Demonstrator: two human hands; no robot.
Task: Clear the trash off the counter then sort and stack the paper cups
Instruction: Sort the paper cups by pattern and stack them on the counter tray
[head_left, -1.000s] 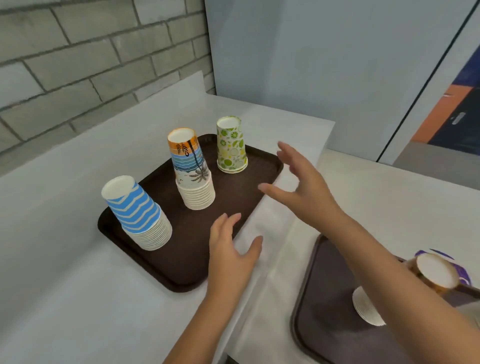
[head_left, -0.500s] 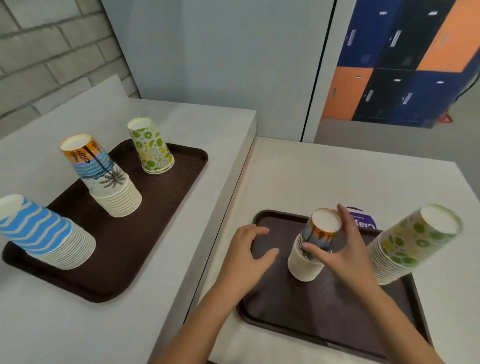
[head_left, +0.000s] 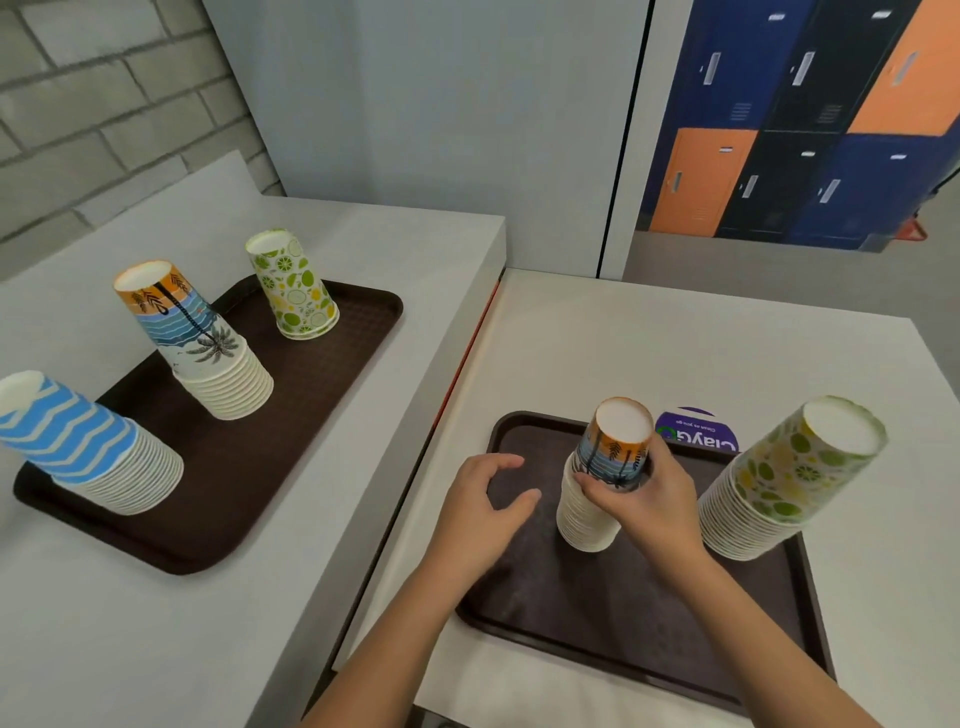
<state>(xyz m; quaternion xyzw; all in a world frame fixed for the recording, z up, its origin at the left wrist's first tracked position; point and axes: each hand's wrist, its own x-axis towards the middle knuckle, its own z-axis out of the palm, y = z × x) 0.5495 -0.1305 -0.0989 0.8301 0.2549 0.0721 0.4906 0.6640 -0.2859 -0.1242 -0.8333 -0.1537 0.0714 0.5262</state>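
The surface under the hands is a new one; a sec ago both hands were over the far tray, way off to the left. The near tray sits right below. Right hand is now wrapped round the palm cup stack, top cup, prob to sort it. Lime stack is just right of it. Left hand is half open w/ nothing in it.

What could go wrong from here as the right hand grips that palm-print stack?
The right hand grips only the top of the palm-print stack, so lifting may separate it, leaving lower cups behind. The leaning citrus stack stands just beside that hand; a bump could topple it off the tray.
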